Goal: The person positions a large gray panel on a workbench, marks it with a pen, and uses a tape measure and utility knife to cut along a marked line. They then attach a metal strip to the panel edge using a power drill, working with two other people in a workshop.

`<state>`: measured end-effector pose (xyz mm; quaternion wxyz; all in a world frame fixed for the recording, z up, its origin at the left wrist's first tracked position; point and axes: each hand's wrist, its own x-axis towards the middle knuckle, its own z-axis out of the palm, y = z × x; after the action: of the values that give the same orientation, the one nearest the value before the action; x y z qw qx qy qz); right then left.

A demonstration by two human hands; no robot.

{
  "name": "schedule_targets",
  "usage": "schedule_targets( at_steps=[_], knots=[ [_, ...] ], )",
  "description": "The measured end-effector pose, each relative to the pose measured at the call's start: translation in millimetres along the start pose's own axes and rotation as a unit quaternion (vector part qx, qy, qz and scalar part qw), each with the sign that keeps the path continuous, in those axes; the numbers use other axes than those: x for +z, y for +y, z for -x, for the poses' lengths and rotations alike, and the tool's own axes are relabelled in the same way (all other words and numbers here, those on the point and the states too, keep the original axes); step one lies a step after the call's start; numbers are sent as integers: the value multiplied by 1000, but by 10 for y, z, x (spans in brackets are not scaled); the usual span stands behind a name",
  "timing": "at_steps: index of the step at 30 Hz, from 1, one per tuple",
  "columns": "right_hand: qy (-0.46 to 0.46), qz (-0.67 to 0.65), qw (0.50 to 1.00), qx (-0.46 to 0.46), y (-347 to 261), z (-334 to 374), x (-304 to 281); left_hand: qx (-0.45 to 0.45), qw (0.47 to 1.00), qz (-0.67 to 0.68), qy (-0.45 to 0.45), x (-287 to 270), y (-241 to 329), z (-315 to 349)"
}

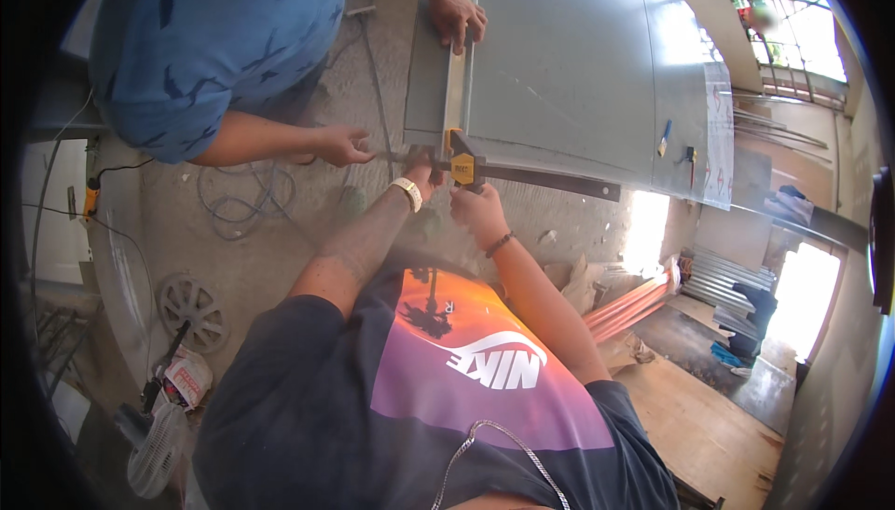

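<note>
A yellow and black clamp [463,167] sits at the near edge of a large grey metal sheet [559,62], over the near end of a long metal straightedge [457,90]. My right hand [480,214] is closed on the clamp's dark lower part. Just left of the clamp, my left hand [424,174] is closed at the sheet's edge; what its fingers grip is hidden. A co-worker's hand [457,18] rests on the straightedge farther up. That person's other hand [343,144] is left of my left hand, beside a thin dark bar.
A blue-handled brush [665,138] and a small dark tool [691,158] lie on the sheet's right side. Cables [247,198] coil on the floor at left, near a grey wheel-like disc [193,311] and a fan [157,449]. Orange tubes [636,301] and plywood [699,412] lie at right.
</note>
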<state>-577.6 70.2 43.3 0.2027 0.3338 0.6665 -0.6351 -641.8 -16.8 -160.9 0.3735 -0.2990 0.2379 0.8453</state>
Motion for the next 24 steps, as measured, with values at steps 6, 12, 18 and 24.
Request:
schedule_targets(
  at_steps=[6,12,18,24],
  knots=[
    [30,32,999,10,-28,-4,10,-3,1000,-6,-27,59,28,76],
    [25,34,999,4,-13,-34,34,122,935,-298,147,15,186,409],
    [21,20,1000,-12,49,-56,12,401,777,-437,210,133,375,1116],
    [28,26,999,-5,84,-91,7,422,745,-508,95,585,477,1291]
  ],
)
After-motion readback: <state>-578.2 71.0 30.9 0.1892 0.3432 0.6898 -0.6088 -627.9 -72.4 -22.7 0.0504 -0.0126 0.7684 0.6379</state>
